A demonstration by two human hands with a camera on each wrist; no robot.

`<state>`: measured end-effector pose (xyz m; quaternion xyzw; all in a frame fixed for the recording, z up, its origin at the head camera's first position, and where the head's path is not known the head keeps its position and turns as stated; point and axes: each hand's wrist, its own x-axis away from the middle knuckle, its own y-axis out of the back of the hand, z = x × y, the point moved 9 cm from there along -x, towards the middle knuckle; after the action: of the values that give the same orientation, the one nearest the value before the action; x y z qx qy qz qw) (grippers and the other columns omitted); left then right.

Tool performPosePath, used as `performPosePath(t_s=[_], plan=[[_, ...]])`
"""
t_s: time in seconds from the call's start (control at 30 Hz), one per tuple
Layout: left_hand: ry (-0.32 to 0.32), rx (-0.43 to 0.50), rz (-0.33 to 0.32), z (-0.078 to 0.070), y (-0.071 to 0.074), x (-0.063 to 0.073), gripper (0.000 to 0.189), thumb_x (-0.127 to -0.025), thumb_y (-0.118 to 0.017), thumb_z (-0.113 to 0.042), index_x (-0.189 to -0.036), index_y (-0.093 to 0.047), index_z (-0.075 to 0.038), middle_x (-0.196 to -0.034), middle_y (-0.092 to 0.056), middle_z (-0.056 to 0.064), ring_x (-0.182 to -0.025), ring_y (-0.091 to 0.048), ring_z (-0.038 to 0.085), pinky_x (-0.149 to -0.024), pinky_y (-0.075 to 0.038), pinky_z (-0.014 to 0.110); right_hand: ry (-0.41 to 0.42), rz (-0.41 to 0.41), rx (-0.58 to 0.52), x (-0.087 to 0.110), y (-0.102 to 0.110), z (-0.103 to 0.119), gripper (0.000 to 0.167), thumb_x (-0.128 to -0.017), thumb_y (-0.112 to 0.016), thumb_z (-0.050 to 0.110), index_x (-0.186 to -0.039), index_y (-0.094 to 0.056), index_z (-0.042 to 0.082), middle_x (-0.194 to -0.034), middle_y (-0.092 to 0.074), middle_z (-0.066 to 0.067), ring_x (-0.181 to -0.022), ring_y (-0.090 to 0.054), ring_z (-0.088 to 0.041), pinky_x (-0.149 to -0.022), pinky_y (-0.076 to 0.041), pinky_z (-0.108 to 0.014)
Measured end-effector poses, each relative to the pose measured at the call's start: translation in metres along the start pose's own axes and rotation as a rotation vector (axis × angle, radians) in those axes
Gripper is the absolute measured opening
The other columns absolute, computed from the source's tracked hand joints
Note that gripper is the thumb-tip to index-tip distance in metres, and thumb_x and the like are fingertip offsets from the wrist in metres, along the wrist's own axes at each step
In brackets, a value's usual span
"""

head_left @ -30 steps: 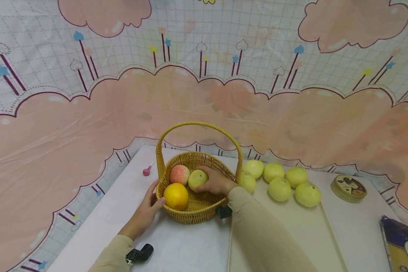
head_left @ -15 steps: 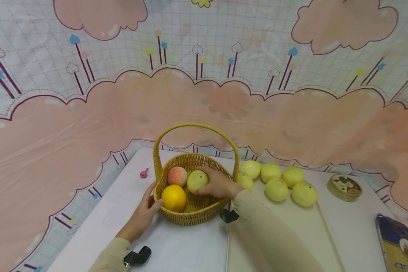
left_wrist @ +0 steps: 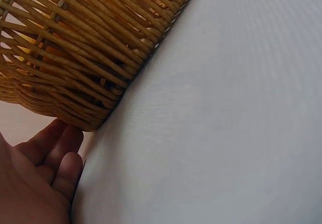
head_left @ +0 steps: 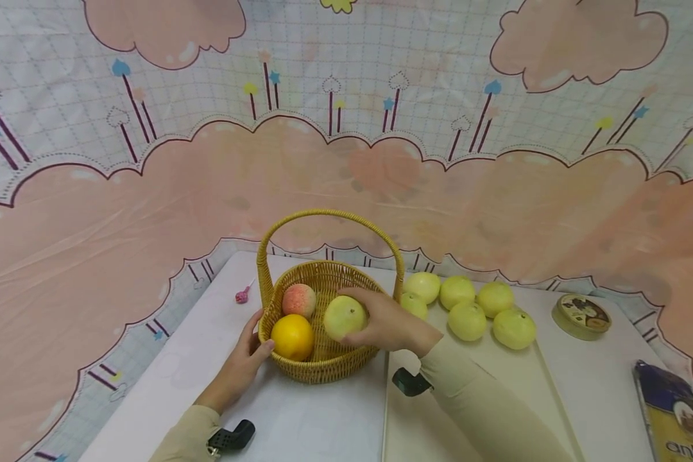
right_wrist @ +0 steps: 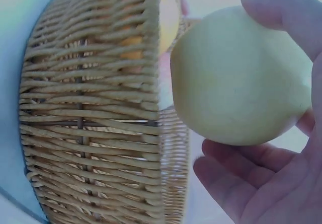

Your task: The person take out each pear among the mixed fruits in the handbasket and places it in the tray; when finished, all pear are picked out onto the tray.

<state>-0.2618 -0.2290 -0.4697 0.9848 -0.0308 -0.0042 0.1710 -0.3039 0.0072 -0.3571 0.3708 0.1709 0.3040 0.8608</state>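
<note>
A wicker basket [head_left: 323,372] with a tall arched handle stands on the table. My left hand [head_left: 242,364] holds its left side, thumb at the rim and fingers along the outside wall; the left wrist view has those fingertips at the weave [left_wrist: 75,78]. My right hand [head_left: 393,323] grips a pale green round fruit [head_left: 341,319], which the right wrist view puts at the rim's height, beside the wall. Thumb and fingers wrap opposite sides of this fruit [right_wrist: 236,78]. Inside the basket lie a peach [head_left: 298,300] and an orange [head_left: 292,338].
Right of the basket, several more pale green fruits [head_left: 466,321] sit at the far end of a cream tray [head_left: 485,401]. Beyond them are a round tin [head_left: 581,316] and a blue and yellow packet [head_left: 672,410]. A wrapped lollipop [head_left: 242,295] lies to the left.
My right hand has lifted the pale green fruit from inside the basket, up and slightly rightward. The left hand keeps its hold on the basket. The head view has shifted slightly.
</note>
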Motion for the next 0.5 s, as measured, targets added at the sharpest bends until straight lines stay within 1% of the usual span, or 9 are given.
performPosePath(t_s=[0.1, 0.3, 0.4, 0.5], plan=[[-0.001, -0.004, 0.001, 0.0, 0.0, 0.0, 0.075, -0.105, -0.052, -0.032, -0.161, -0.004, -0.02, -0.154, -0.026, 0.036, -0.141, -0.033, 0.048, -0.112, -0.027, 0.061, 0.009, -0.007, -0.022, 0.012, 0.004, 0.003, 0.078, -0.077, -0.081, 0.028, -0.147, -0.048, 0.017, -0.134, -0.056, 0.002, -0.105, -0.056, -0.018, -0.087, -0.049, -0.039], [0.002, -0.022, -0.005, -0.001, 0.0, 0.001, 0.075, -0.104, -0.051, -0.035, -0.161, -0.005, -0.02, -0.154, -0.027, 0.036, -0.141, -0.032, 0.048, -0.112, -0.027, 0.06, 0.061, -0.01, -0.027, 0.036, 0.009, 0.006, 0.077, -0.076, -0.081, 0.023, -0.145, -0.048, 0.012, -0.13, -0.059, 0.0, -0.103, -0.058, -0.016, -0.089, -0.049, -0.039], [-0.003, -0.026, -0.006, -0.001, 0.0, 0.0, 0.074, -0.105, -0.051, -0.036, -0.161, -0.005, -0.02, -0.154, -0.027, 0.036, -0.141, -0.032, 0.048, -0.112, -0.027, 0.06, 0.063, -0.019, -0.028, 0.049, 0.013, 0.003, 0.077, -0.077, -0.081, 0.023, -0.145, -0.047, 0.012, -0.129, -0.059, 0.0, -0.104, -0.058, -0.015, -0.088, -0.05, -0.039], [-0.01, -0.022, -0.004, 0.0, 0.0, -0.001, 0.074, -0.105, -0.051, -0.036, -0.161, -0.005, -0.021, -0.154, -0.027, 0.036, -0.141, -0.032, 0.048, -0.112, -0.027, 0.06, 0.062, -0.04, -0.012, 0.061, 0.019, -0.002, 0.075, -0.076, -0.081, 0.024, -0.142, -0.047, 0.011, -0.123, -0.06, 0.001, -0.102, -0.059, -0.015, -0.086, -0.05, -0.039]])
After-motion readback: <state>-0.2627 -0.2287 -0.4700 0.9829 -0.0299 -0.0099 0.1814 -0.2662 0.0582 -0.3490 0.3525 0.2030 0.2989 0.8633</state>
